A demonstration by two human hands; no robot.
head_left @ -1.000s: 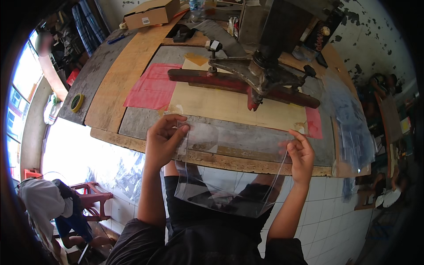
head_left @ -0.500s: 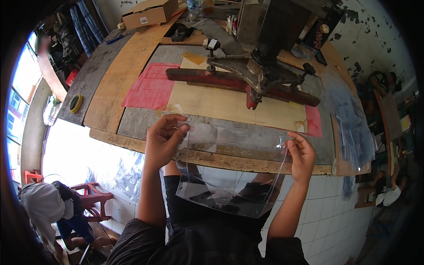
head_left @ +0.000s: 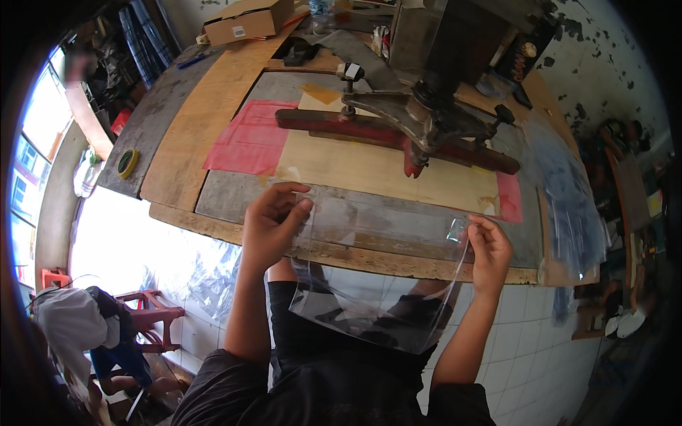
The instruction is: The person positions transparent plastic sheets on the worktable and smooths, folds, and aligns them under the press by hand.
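Observation:
A clear plastic sheet [head_left: 376, 302] hangs between my hands, its upper part over the front edge of the worktable and its lower part drooping before my lap. My left hand [head_left: 273, 224] pinches its upper left corner between thumb and fingers. At the upper right corner, my right hand [head_left: 489, 252] grips it the same way. Beyond the sheet stands a press with a dark red bar [head_left: 391, 138], set over a cream board [head_left: 341, 167]. Pink sheeting [head_left: 245, 138] shows at the board's left end, and a smaller pink piece at its right.
Stacked clear plastic sheets [head_left: 568, 206] lie at the table's right side. A roll of tape [head_left: 128, 163] and a cardboard box [head_left: 249, 21] are on the left and far left. Another person [head_left: 74, 323] sits at lower left beside a red stool [head_left: 153, 319].
The whole scene has shifted slightly right in the picture. My hands keep their pinch on the plastic sheet, which stays stretched between them.

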